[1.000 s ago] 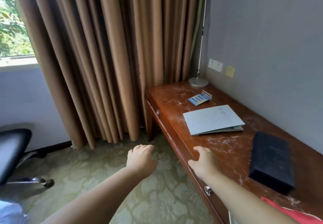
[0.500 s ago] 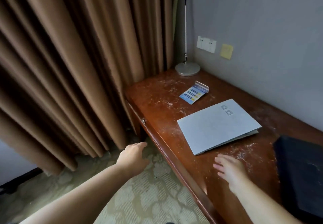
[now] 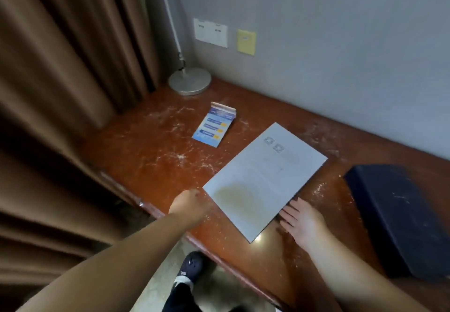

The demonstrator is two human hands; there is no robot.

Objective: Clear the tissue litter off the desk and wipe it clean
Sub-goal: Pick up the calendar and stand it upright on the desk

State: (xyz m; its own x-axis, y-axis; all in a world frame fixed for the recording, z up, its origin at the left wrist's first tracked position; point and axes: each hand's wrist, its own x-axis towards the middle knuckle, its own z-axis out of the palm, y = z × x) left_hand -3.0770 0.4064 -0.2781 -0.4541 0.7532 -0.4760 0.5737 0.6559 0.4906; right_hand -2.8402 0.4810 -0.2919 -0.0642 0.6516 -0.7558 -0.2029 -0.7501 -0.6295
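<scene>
A reddish-brown wooden desk (image 3: 151,150) runs along the grey wall, dusted with fine white tissue shreds (image 3: 181,157) in streaks and small clumps. A pale grey folder (image 3: 265,177) lies flat in the middle of it. My left hand (image 3: 186,208) hovers over the desk's front edge beside the folder's near-left corner, fingers curled down and holding nothing I can see. My right hand (image 3: 300,219) lies with straight fingers on the desk, fingertips touching the folder's near-right edge.
A blue leaflet (image 3: 214,126) stands propped behind the folder. A lamp with a round metal base (image 3: 190,81) stands in the back corner by the brown curtain (image 3: 60,80). A black box (image 3: 399,216) lies at the right. My shoe (image 3: 191,266) is on the floor below.
I have come closer and now look down on the desk. My left hand moved from over the floor to the desk edge. My right hand slid forward to the folder's edge.
</scene>
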